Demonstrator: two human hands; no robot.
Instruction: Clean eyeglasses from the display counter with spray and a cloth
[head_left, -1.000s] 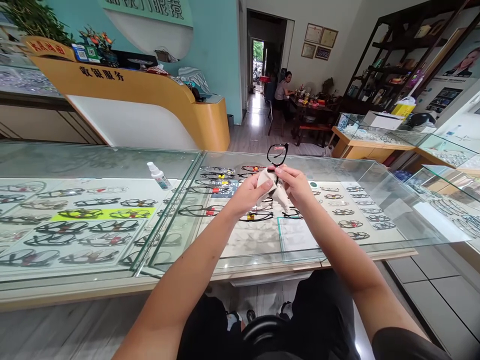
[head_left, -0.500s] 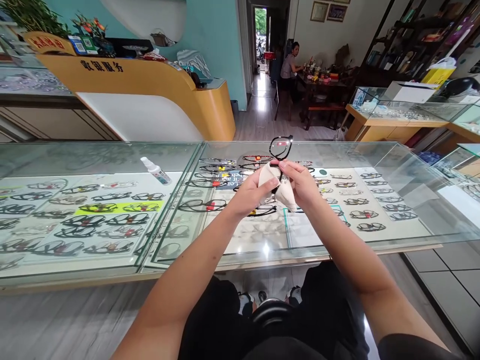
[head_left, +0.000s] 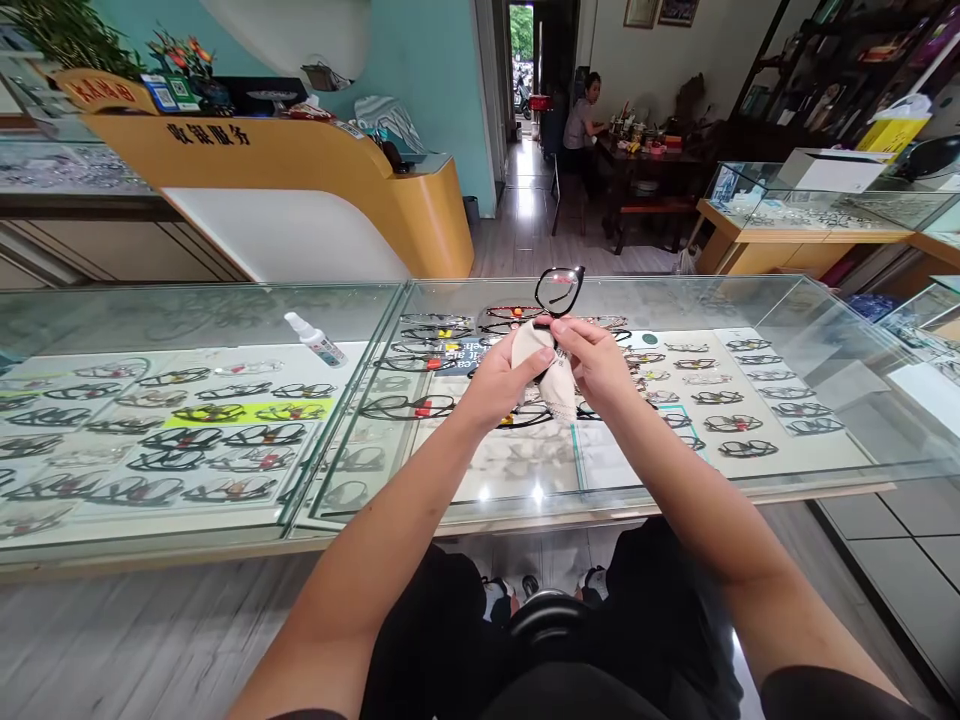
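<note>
Barely a shift since half a second ago: the black-framed glasses stay raised just above the glass tabletop, while the loose corner of the pale cloth now hangs a touch lower. One lens stands clear above both hands, tilted a little; the other is wrapped out of sight in the cloth. The left hand is closed, thumb pressing the cloth against the hidden part of the frame. The right hand pinches the frame just below the exposed lens, thumb and forefinger together. Under the glass, rows of display frames lie on pale trays. A small spray bottle lies on the tabletop, well to the left. Beyond, an orange counter curves along the wall, and a person sits at a far table.
</note>
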